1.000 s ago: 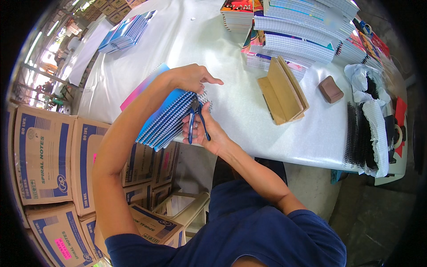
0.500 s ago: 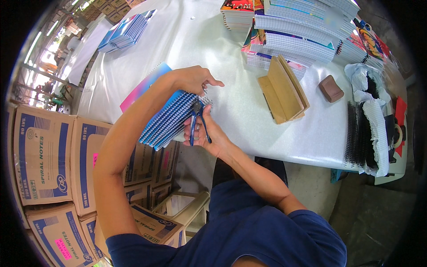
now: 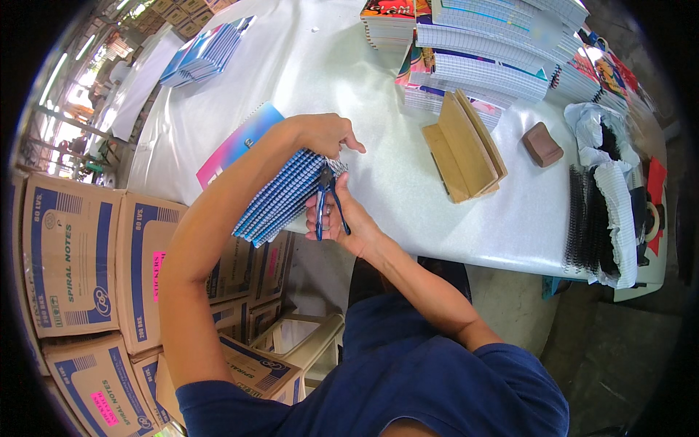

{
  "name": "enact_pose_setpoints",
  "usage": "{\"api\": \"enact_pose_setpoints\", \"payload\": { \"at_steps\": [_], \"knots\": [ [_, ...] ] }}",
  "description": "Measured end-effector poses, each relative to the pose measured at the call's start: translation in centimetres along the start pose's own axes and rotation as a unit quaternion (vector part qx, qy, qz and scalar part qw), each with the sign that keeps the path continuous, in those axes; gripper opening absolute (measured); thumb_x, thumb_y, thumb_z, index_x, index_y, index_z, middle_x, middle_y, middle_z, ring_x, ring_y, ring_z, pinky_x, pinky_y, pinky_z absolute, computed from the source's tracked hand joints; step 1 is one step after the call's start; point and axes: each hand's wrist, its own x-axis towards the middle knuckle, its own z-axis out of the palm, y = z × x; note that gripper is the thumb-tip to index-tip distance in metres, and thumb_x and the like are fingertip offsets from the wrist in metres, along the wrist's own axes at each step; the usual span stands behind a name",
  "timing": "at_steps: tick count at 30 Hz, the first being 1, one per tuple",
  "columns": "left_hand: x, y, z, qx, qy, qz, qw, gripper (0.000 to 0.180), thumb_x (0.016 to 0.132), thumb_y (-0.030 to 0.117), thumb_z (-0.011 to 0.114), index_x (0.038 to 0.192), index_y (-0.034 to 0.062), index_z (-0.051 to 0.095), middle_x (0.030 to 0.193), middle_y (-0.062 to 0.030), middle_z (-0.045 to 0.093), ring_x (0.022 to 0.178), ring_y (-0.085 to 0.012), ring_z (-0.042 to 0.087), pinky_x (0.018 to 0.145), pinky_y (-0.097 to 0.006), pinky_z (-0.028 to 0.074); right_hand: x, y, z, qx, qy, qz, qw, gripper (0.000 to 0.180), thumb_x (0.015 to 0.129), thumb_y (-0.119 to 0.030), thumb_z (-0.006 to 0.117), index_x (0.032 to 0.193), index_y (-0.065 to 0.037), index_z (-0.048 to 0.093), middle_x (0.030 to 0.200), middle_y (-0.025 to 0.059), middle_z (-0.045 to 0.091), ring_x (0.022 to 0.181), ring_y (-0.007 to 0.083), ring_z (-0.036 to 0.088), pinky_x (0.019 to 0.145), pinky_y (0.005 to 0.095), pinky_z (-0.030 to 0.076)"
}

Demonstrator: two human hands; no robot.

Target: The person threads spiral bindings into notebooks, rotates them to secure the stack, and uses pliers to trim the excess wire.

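Blue-handled pliers (image 3: 322, 211) are gripped in my right hand (image 3: 355, 222), palm up, their jaws at the upper right end of the coil spines. The spiral notebooks (image 3: 277, 197) lie stacked at the table's near left edge, their coils fanned out in slanting rows. My left hand (image 3: 324, 136) reaches over from the left and holds the stack's upper right corner with curled fingers, one finger pointing out to the right. Loose coil ends show between both hands. Under my left forearm a pink and blue notebook cover (image 3: 244, 142) sticks out.
Tall notebook stacks (image 3: 480, 69) stand at the back right, near a folded brown cardboard piece (image 3: 462, 156) and a brown block (image 3: 542, 144). Black plastic coils (image 3: 582, 226) lie at the right edge. Another notebook pile (image 3: 204, 54) sits far left. Cardboard boxes (image 3: 73, 255) are stacked left of the table.
Both hands and the pliers have shifted slightly to the right. The notebook stack has moved a little with them, and my left hand sits slightly lower.
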Motion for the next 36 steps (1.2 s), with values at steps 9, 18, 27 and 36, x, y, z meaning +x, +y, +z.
{"api": "enact_pose_setpoints", "payload": {
  "at_steps": [9, 18, 27, 36],
  "knots": [
    [0.6, 1.9, -0.4, 0.035, -0.065, -0.006, 0.997, 0.055, 0.068, -0.004, 0.062, 0.121, 0.0050, 0.064, 0.106, -0.0192, 0.069, 0.082, -0.0214, 0.064, 0.072, -0.032, 0.050, 3.6, 1.5, -6.2, 0.171, -0.326, 0.095, 0.925, 0.081, 0.081, -0.081, 0.031, 0.092, -0.005, 0.056, 0.076, 0.0061, 0.056, 0.071, 0.0202, 0.058, 0.070, 0.0385, 0.052],
    [1.1, 1.5, 0.4, 0.006, -0.098, -0.047, 0.994, 0.059, 0.066, -0.005, 0.065, 0.124, 0.0051, 0.062, 0.122, -0.0158, 0.063, 0.104, -0.0259, 0.065, 0.086, -0.032, 0.051, -0.5, 0.6, -1.5, -0.014, -0.032, 0.026, 0.999, 0.079, 0.083, -0.080, 0.030, 0.089, -0.005, 0.056, 0.070, 0.0049, 0.052, 0.065, 0.0203, 0.055, 0.066, 0.0370, 0.051],
    [0.9, 2.7, 1.3, 0.095, -0.044, -0.034, 0.994, 0.065, 0.062, -0.010, 0.060, 0.125, 0.0055, 0.061, 0.116, -0.0238, 0.063, 0.106, -0.0365, 0.062, 0.090, -0.038, 0.050, -0.3, 1.0, -2.6, 0.014, -0.065, 0.051, 0.996, 0.077, 0.083, -0.080, 0.030, 0.085, -0.007, 0.054, 0.066, 0.0034, 0.045, 0.058, 0.0166, 0.045, 0.057, 0.0324, 0.042],
    [0.4, 2.3, 2.5, 0.095, -0.003, -0.038, 0.995, 0.058, 0.064, -0.011, 0.059, 0.121, 0.0018, 0.062, 0.112, -0.0226, 0.065, 0.107, -0.0371, 0.061, 0.089, -0.040, 0.051, 0.0, 1.5, -2.7, 0.012, -0.019, 0.064, 0.998, 0.078, 0.084, -0.078, 0.031, 0.091, -0.005, 0.056, 0.077, 0.0075, 0.058, 0.072, 0.0220, 0.058, 0.068, 0.0383, 0.051]
  ]
}}
